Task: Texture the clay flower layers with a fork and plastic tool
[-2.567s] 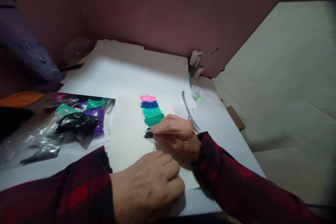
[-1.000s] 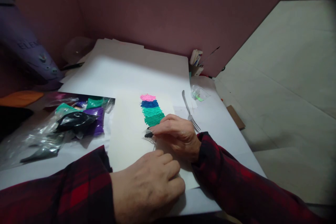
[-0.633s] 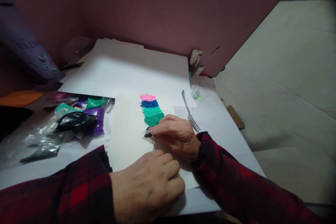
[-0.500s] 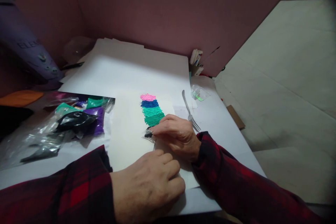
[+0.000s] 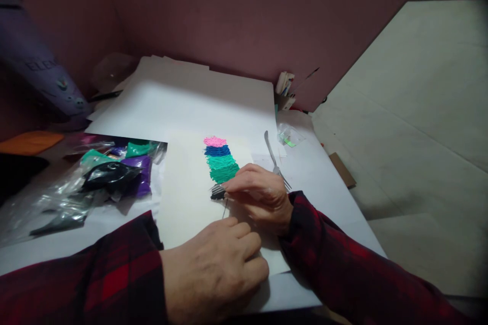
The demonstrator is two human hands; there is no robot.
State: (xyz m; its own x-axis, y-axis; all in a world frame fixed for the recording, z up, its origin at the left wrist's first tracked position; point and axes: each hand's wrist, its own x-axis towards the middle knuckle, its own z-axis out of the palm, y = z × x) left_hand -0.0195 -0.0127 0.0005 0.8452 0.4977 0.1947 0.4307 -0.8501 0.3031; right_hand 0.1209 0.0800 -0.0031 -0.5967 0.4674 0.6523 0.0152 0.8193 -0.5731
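Note:
My right hand (image 5: 263, 195) pinches a fork (image 5: 218, 188), its tines lying over a black clay patch (image 5: 218, 196) on a cream sheet (image 5: 183, 188). Textured clay bands run away from that patch: dark green (image 5: 224, 172), light green (image 5: 221, 161), blue (image 5: 217, 150) and pink (image 5: 215, 141). Nearer to me, my left hand (image 5: 219, 266) rests on the sheet with curled fingers; its fingertips are hidden. A thin dark line (image 5: 224, 208) shows between the hands, and I cannot tell what it is. A second fork (image 5: 271, 150) lies beyond my right hand.
Clay packets (image 5: 114, 175) in clear plastic lie at the left, by an orange item (image 5: 30, 141). Large white sheets (image 5: 190, 94) reach to the pink wall (image 5: 229, 10). A small clear bag (image 5: 290, 134) lies near the table's right edge. A purple container (image 5: 49, 71) stands back left.
The fork in my right hand has shifted slightly away from me, from the near edge of the black clay to its far part. My left hand has stayed still.

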